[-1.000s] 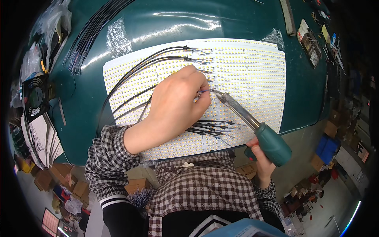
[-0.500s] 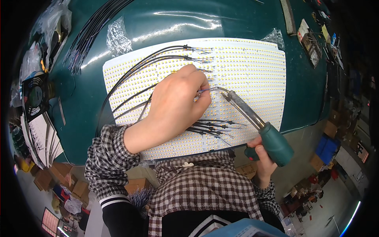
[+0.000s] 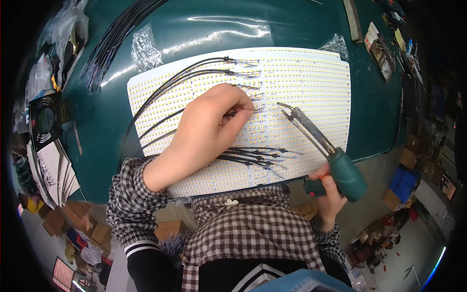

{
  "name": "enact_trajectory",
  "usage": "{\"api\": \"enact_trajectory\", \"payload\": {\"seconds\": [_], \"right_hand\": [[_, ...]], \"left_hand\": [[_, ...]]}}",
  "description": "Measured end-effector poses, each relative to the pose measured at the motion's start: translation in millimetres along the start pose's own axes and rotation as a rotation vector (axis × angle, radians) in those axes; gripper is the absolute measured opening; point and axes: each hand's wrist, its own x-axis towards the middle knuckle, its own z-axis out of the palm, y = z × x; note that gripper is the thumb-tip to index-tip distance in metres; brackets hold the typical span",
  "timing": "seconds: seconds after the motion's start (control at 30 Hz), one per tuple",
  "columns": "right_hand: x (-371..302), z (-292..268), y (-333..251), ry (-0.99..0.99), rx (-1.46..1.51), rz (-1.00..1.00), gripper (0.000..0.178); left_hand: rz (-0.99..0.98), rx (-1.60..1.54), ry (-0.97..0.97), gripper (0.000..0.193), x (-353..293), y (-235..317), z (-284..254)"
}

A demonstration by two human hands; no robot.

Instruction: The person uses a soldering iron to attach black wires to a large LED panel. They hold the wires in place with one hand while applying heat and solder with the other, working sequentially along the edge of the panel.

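White LED boards, dotted with rows of yellow chips, lie on the green table before me. My left hand rests over their middle, thumb and forefinger pinched on the thin wire end of a black cable; most of that cable is hidden under the hand. In my right hand is a green-handled soldering gun, its tip held up over the boards, apart from the wire. Black cables curve in from the left to the boards' centre line. Several more cable ends lie loose below my left hand.
A bundle of black cables lies at the far left of the table. Clear plastic film sits behind the boards. At the left edge are a black fan and a stack of white sheets. Tools lie far right.
The soldering gun's tip has drawn back to the right, away from the wire at my left fingertips. My left hand has shifted slightly left, still pinched.
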Motion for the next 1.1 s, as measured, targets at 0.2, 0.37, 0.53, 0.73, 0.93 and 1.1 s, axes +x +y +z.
{"api": "enact_trajectory", "payload": {"seconds": [0.2,0.37,0.53,0.73,0.93,1.1], "right_hand": [[1.5,3.8,-4.1,0.020,0.028,-0.014,0.038],[0.8,6.3,-5.6,0.043,0.075,0.019,0.038],[1.3,4.1,-2.1,0.050,0.119,0.014,0.037],[0.8,-0.1,0.1,0.032,0.141,-0.005,0.036],[-1.1,1.8,0.0,0.038,0.093,0.003,0.041],[-0.6,1.8,0.8,0.010,0.103,-0.010,0.042]], "left_hand": [[0.066,0.225,-0.030,0.010,4.3,13.1,0.1],[0.108,0.164,-0.028,0.009,8.7,8.2,-2.4],[0.056,0.084,-0.005,0.008,7.6,9.2,1.1],[0.042,0.134,0.026,0.006,6.4,10.3,5.7],[0.037,0.147,0.028,0.009,9.1,8.8,6.8],[0.045,0.201,0.036,0.011,10.5,8.2,7.5]]}}
